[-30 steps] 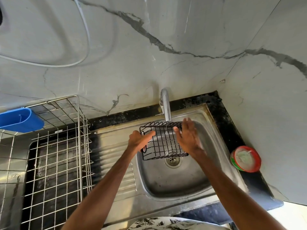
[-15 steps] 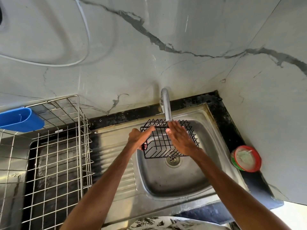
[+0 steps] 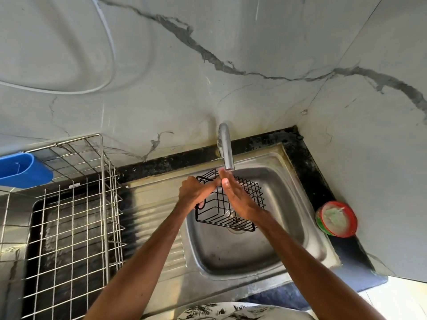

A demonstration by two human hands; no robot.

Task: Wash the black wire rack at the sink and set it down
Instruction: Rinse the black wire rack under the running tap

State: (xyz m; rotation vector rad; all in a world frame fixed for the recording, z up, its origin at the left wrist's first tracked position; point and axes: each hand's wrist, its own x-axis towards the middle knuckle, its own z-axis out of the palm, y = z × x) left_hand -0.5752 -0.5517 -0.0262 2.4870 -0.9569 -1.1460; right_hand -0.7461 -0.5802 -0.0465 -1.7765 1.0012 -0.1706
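Holding rack [image 3: 221, 218] tilted over sink [image 3: 242, 250] basin, above drain, just under tap [image 3: 227, 153]. Gripping its left rim with left hand [image 3: 196, 192], fingers curled round the wire. Laying right hand [image 3: 238, 199] flat across rack top, fingers straight and together, tips at spout. Left of sink: steel drainer [image 3: 105, 204] with blue cup [image 3: 23, 170]. Right, on counter: red-rimmed tub [image 3: 336, 219].

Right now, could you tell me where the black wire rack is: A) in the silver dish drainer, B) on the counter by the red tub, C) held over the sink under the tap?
C: the left hand grips the rack over the sink, just below the tap.
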